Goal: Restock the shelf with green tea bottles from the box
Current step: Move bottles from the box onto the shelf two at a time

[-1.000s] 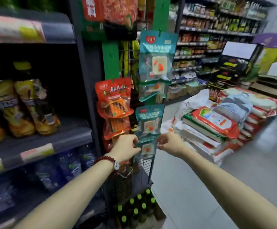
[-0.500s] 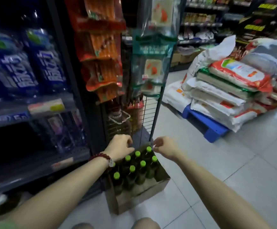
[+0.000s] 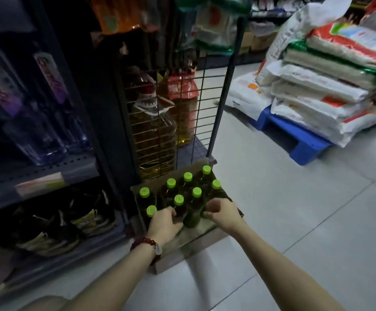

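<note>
On the shop floor beside a dark shelf point(image 3: 48, 176), an open cardboard box point(image 3: 182, 254) holds green-capped tea bottles point(image 3: 179, 205). Left hand point(image 3: 163, 225) and right hand point(image 3: 221, 212) each seem to grip a front bottle, fingers curled.

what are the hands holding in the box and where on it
Each hand grips a green tea bottle in the box: left hand and right hand both by the upper body; caps hidden.

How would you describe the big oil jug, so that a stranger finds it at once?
Start at the cardboard box of green-capped bottles on the floor. Directly behind it stands a wire rack. The oil jug sits at its bottom, amber with a white handle and a red cap, far bigger than every bottle nearby.
</note>
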